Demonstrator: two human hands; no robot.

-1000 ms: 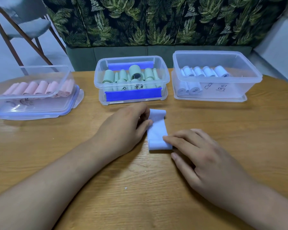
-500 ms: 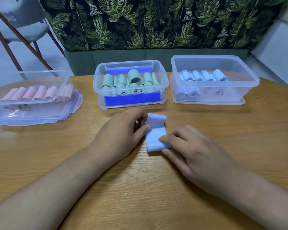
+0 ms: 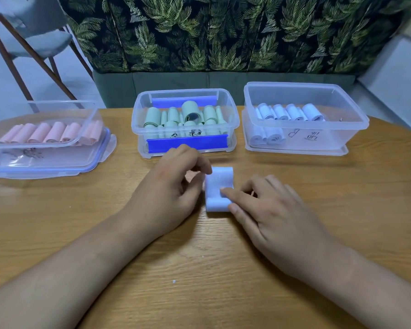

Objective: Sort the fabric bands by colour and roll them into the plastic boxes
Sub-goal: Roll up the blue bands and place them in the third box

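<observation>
A light blue fabric band [image 3: 218, 184] lies on the wooden table [image 3: 342, 198], partly rolled at its near end. My left hand [image 3: 173, 186] pinches its left edge near the far end with curled fingers. My right hand [image 3: 268, 210] presses its forefinger on top of the band and has the thumb at the rolled near end. Behind stand three clear plastic boxes: the left box [image 3: 45, 162] holds pink rolls [image 3: 50, 132], the middle box [image 3: 152, 148] green rolls [image 3: 188, 115], the right box [image 3: 337, 129] light blue rolls [image 3: 292, 112].
A sofa with leaf-patterned fabric [image 3: 223, 34] runs behind the table. A grey chair with wooden legs [image 3: 29, 36] stands at the back left. Bare tabletop lies in front of my forearms and to the right of my right hand.
The roll at the band's near end has grown and the flat length has shortened. Both hands have shifted slightly away from me with it.
</observation>
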